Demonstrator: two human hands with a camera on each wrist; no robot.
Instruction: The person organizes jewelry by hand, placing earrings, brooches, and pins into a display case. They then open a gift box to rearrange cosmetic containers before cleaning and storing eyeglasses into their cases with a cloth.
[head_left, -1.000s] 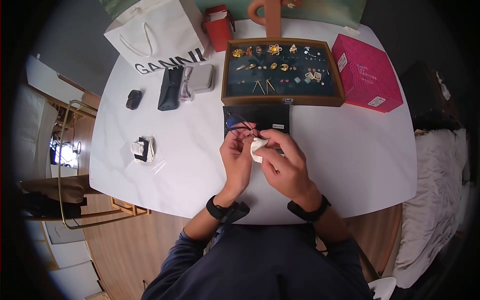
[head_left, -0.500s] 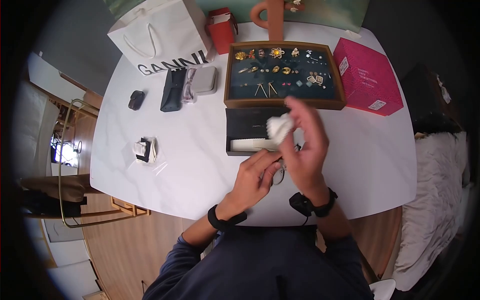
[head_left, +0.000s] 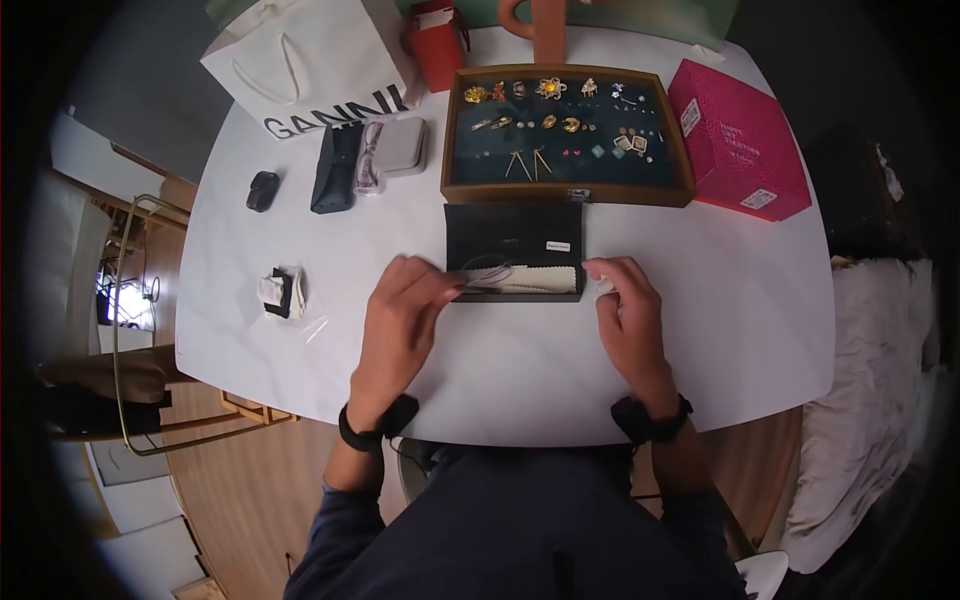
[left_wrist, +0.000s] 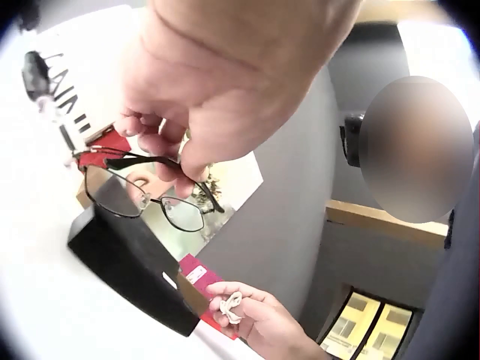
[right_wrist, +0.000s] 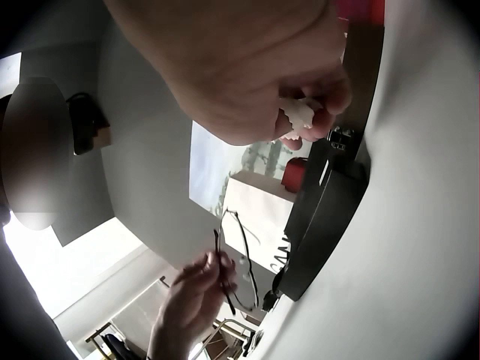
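My left hand (head_left: 398, 318) pinches a pair of dark thin-framed eyeglasses (left_wrist: 181, 215) by a temple arm, with the lenses hanging below the fingers in the left wrist view. In the head view the glasses overlap the left part of an open black glasses case (head_left: 485, 228). A cream cloth (head_left: 545, 279) with a zigzag edge lies inside that case. My right hand (head_left: 634, 310) is at the case's right end, fingers curled round a crumpled white cloth (right_wrist: 300, 115).
A wooden jewelry display box (head_left: 570, 190) lies behind the case, beside a pink box (head_left: 745, 145). Farther left are a dark glasses case (head_left: 337, 170), clear-framed glasses (head_left: 368, 160), a grey case (head_left: 402, 147), a small dark case (head_left: 263, 190) and folded cloths (head_left: 283, 292). A white paper bag (head_left: 310, 70) stands behind.
My hands have moved apart: the left carries the glasses leftward over the case, the right takes the white cloth to the right. The case interior, earlier covered by the hands, now shows.
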